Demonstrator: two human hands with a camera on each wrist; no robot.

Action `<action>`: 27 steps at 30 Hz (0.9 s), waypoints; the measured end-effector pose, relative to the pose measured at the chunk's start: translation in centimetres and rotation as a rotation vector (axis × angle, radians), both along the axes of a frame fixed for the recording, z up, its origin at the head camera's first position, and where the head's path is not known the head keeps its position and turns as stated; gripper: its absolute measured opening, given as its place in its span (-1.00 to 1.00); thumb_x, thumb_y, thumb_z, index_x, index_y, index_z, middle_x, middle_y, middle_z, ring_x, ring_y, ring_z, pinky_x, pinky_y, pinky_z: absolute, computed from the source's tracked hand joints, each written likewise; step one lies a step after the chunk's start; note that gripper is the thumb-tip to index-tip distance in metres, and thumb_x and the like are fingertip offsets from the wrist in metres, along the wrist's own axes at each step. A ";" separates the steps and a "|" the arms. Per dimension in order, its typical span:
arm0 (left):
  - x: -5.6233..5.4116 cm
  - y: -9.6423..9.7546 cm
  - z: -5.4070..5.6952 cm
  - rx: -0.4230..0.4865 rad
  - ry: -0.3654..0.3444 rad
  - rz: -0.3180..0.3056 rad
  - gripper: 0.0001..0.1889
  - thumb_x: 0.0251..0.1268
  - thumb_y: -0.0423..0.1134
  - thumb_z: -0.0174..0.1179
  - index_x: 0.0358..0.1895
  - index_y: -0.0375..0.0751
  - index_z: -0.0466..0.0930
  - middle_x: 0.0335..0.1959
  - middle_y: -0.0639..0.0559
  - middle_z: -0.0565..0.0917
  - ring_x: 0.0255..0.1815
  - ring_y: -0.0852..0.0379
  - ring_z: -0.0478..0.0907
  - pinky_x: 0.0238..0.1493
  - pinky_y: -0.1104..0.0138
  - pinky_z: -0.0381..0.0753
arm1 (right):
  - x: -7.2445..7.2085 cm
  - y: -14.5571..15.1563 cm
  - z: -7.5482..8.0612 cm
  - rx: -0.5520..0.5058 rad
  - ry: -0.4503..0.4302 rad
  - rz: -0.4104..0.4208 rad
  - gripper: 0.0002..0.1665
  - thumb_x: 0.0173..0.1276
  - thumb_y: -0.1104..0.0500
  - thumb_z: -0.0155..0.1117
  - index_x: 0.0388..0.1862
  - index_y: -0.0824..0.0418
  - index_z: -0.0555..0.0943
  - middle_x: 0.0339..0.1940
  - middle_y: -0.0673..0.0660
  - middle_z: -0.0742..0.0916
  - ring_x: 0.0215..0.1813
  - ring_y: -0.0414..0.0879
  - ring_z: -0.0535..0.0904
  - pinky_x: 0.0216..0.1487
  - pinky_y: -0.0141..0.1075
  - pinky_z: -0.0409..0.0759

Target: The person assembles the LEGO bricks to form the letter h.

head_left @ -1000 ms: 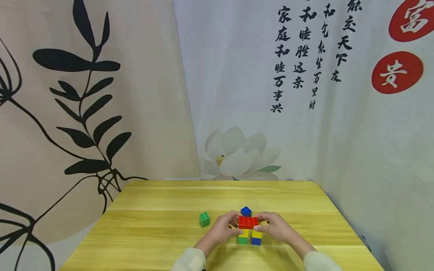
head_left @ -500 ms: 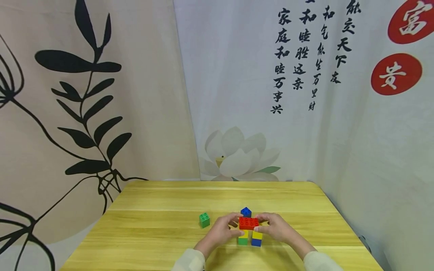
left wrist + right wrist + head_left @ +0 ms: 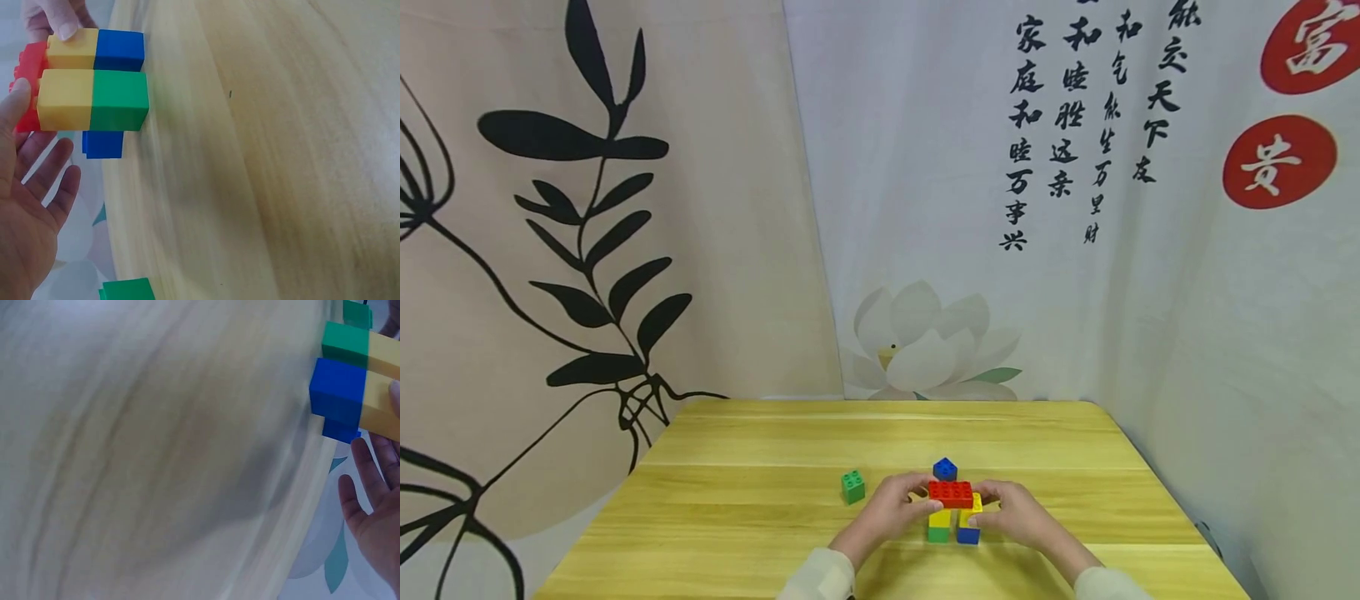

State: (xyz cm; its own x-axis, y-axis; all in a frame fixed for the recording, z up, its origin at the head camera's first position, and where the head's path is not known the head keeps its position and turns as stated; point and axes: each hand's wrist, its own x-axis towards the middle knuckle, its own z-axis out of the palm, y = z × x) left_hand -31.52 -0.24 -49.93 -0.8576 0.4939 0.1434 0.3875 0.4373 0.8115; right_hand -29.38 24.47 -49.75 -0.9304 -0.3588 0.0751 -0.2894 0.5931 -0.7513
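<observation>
Tabletop (image 3: pixel 737 525) spreads wide across the lower half of the frame, room left and right, its far edge mid-frame. I count two yellow bricks (image 3: pixel 939 518), two green bricks (image 3: pixel 853 487), two blue bricks (image 3: pixel 945 470) and one studded, oblong red brick (image 3: pixel 951 495), right of lower centre, atop the yellow. My left hand (image 3: pixel 891 507) pinches its left end, fingers slightly parted; my right hand (image 3: pixel 1015 514) pinches the right-hand yellow.

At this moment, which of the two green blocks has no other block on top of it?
The lone green block, left of the left hand: nothing sits on it, while the other green block carries a yellow block.
</observation>
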 end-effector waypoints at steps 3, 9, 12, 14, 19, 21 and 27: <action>-0.1 0.1 0.3 -0.025 0.027 -0.017 -0.80 0.32 0.01 0.29 -0.05 0.15 0.70 -0.17 0.33 0.67 -0.13 0.30 0.54 -0.13 0.30 0.54 | 0.0 0.2 -0.3 -0.006 0.007 -0.010 -0.52 0.20 0.03 0.51 0.06 0.19 0.67 -0.12 -0.02 0.73 -0.05 -0.03 0.60 -0.01 0.08 0.54; 0.1 0.1 0.9 -0.057 0.033 -0.025 -0.86 0.30 -0.01 0.32 -0.13 0.16 0.70 -0.22 0.31 0.65 -0.23 0.25 0.50 -0.22 0.30 0.49 | -0.2 0.2 -0.4 -0.003 0.013 -0.001 -0.56 0.21 0.04 0.51 0.04 0.15 0.68 -0.14 -0.05 0.73 -0.06 -0.04 0.59 -0.03 0.03 0.54; 0.2 0.1 1.1 -0.071 0.030 -0.025 -0.86 0.29 0.00 0.33 -0.14 0.16 0.70 -0.21 0.30 0.65 -0.26 0.21 0.48 -0.25 0.31 0.47 | -0.2 0.2 -0.3 0.007 0.019 0.002 -0.57 0.22 0.05 0.50 0.05 0.16 0.68 -0.13 -0.04 0.73 -0.05 -0.03 0.59 -0.03 0.03 0.53; 0.2 0.1 1.2 -0.078 0.029 -0.028 -0.87 0.29 -0.01 0.33 -0.16 0.15 0.70 -0.21 0.30 0.64 -0.29 0.19 0.48 -0.28 0.32 0.47 | -0.1 0.2 -0.2 0.009 0.015 0.002 -0.52 0.22 0.03 0.50 0.09 0.18 0.66 -0.10 -0.01 0.73 -0.03 -0.02 0.59 -0.01 0.06 0.53; 0.0 0.0 1.1 -0.089 0.035 -0.035 -0.90 0.30 -0.02 0.33 -0.20 0.15 0.69 -0.25 0.31 0.63 -0.30 0.18 0.48 -0.29 0.32 0.47 | 0.3 -0.1 0.9 -0.071 -0.015 -0.021 -0.38 0.26 -0.05 0.46 0.21 0.24 0.60 0.06 0.12 0.71 0.07 0.08 0.58 0.06 0.20 0.47; 0.0 0.0 1.1 -0.085 0.033 -0.034 -0.90 0.30 -0.02 0.33 -0.20 0.16 0.69 -0.25 0.32 0.63 -0.28 0.19 0.49 -0.28 0.31 0.47 | 0.3 -0.3 1.2 -0.091 -0.018 -0.027 -0.42 0.29 -0.06 0.43 0.19 0.22 0.62 0.07 0.12 0.71 0.09 0.09 0.57 0.07 0.20 0.46; -0.1 -0.1 0.9 -0.062 0.026 -0.036 -0.90 0.30 -0.04 0.34 -0.18 0.14 0.70 -0.27 0.33 0.64 -0.27 0.23 0.50 -0.27 0.32 0.49 | 0.2 -0.5 1.1 -0.051 0.003 -0.021 -0.53 0.32 -0.04 0.40 0.10 0.20 0.67 0.01 0.08 0.73 0.07 0.07 0.59 0.06 0.13 0.48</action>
State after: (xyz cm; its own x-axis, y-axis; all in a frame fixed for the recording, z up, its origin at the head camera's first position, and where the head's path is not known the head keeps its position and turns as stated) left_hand -31.60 -0.30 -49.03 -0.8354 0.5333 0.1335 0.4244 0.4713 0.7731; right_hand -29.17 23.99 -48.60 -0.9376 -0.3345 0.0951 -0.2789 0.5601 -0.7800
